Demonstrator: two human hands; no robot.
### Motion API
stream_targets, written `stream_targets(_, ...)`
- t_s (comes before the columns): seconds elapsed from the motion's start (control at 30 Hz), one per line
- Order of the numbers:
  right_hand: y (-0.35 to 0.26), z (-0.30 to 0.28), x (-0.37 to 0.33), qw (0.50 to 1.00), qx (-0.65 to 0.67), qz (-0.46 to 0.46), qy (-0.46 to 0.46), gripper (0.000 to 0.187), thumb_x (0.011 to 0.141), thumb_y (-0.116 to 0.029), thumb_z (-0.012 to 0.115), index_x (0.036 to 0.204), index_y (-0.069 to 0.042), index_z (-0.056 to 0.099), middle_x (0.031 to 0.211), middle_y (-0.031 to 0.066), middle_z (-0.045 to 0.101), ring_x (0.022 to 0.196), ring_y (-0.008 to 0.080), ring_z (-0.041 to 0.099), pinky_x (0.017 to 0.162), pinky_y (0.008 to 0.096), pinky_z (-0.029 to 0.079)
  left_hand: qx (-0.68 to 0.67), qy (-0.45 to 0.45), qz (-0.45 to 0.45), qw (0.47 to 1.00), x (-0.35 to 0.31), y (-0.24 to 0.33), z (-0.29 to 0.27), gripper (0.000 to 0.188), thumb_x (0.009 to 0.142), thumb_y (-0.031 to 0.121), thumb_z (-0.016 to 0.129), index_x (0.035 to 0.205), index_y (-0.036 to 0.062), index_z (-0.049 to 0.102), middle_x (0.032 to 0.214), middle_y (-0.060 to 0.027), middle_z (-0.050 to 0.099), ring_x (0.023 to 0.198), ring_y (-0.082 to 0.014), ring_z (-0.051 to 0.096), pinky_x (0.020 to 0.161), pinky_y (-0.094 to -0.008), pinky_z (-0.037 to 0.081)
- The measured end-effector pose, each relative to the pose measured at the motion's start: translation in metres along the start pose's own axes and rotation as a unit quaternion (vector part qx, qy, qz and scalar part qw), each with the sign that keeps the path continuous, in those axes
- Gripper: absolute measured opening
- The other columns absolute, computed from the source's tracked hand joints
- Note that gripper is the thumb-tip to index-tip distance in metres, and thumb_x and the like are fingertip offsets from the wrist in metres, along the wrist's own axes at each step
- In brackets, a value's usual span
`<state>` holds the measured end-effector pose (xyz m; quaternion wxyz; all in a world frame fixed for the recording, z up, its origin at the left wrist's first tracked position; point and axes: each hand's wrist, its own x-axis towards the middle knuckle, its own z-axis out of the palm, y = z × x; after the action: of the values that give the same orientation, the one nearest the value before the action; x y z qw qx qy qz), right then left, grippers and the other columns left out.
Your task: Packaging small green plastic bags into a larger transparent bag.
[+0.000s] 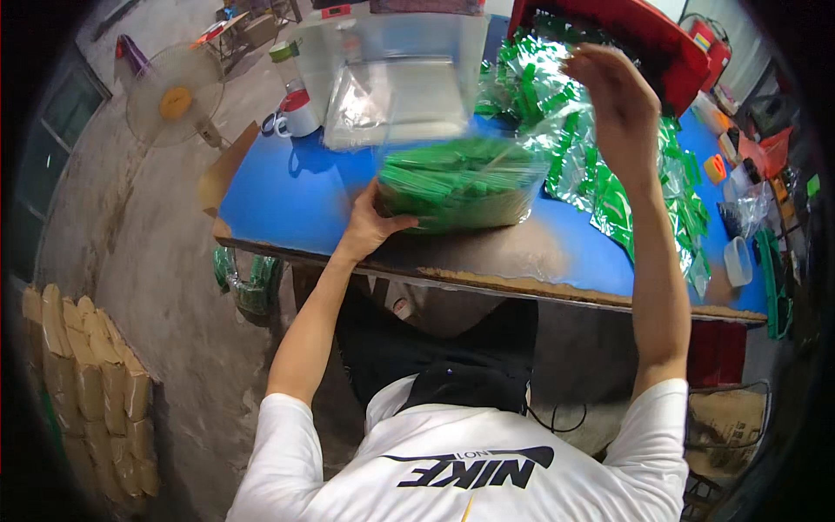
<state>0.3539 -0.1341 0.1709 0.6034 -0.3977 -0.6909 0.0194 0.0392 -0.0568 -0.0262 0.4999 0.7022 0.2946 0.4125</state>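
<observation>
On the near part of the blue table lies a clear plastic bag (461,187) filled with a stack of green packets, slightly blurred. My left hand (376,224) grips the bag's left end, the thumb along its near side and the fingers mostly behind it. At the right, my right hand (616,100) is raised over a heap of green and silver foil packets (574,157). Its fingers are outstretched and a little bent toward the left, with nothing seen in them. Behind the bag rests a stack of flat clear plastic bags (413,100).
A white mug (297,115) stands at the table's (270,191) back left. A red bin (648,52) tips toward the foil heap. Small items and a clear plastic cup (738,261) line the right edge. On the floor are a fan (174,100) and brown wrapped bundles (91,374).
</observation>
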Motion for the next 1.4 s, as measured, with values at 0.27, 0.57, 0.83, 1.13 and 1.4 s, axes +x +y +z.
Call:
stream_targets(0.27,0.013,0.082,0.07,0.669,-0.122,0.124,-0.723,0.028,0.09,-0.024,0.063,0.096,0.002,0.072,0.085,0.0089,0.074,0.081,0.0178,0.071,0.071,0.031,0.057,-0.032,0.029,-0.001,0.999,0.0,-0.019,0.014,0.073,0.069,0.006,0.09,0.131,0.001,0.053,0.12,-0.0088,0.064,0.112,-0.0188,0.059,0.1,-0.0355,0.047)
stream_targets(0.57,0.019,0.161,0.047,0.536,-0.292,0.156,-0.777,0.026,0.089,-0.026,0.072,0.09,0.0,0.074,0.08,0.0097,0.073,0.07,0.0196,0.07,0.06,0.0341,0.058,-0.042,0.005,0.006,0.999,-0.004,-0.009,0.008,0.072,0.069,0.01,0.09,0.13,0.0009,0.053,0.123,-0.0099,0.063,0.116,-0.0187,0.058,0.102,-0.0356,0.046)
stream_targets(0.83,0.061,0.132,0.033,0.461,-0.234,-0.165,-0.84,0.021,0.081,-0.025,0.073,0.083,-0.005,0.075,0.074,0.0098,0.073,0.066,0.0217,0.068,0.062,0.0355,0.054,-0.022,0.012,0.023,0.999,-0.002,-0.009,0.005,0.076,0.071,0.014,0.09,0.135,0.0012,0.051,0.126,-0.0128,0.062,0.119,-0.0207,0.056,0.104,-0.0366,0.044)
stream_targets(1.13,0.065,0.143,0.028,0.451,-0.249,-0.136,-0.846,0.014,0.089,-0.018,0.062,0.09,-0.01,0.073,0.077,0.0036,0.073,0.066,0.0186,0.069,0.057,0.0329,0.053,-0.019,0.007,-0.008,1.0,-0.003,-0.003,0.012,0.075,0.072,0.013,0.089,0.135,0.0009,0.051,0.126,-0.0125,0.062,0.12,-0.0214,0.056,0.104,-0.0372,0.045)
stream_targets(1.4,-0.014,0.025,0.106,0.71,-0.276,0.312,-0.567,0.052,0.099,-0.047,0.053,0.095,0.0,0.073,0.084,0.0128,0.075,0.075,0.0175,0.074,0.067,0.0314,0.059,-0.038,-0.004,0.0,0.999,0.002,-0.011,0.008,0.058,0.075,0.007,0.086,0.125,-0.0004,0.056,0.123,-0.0114,0.063,0.108,-0.022,0.062,0.098,-0.0365,0.049)
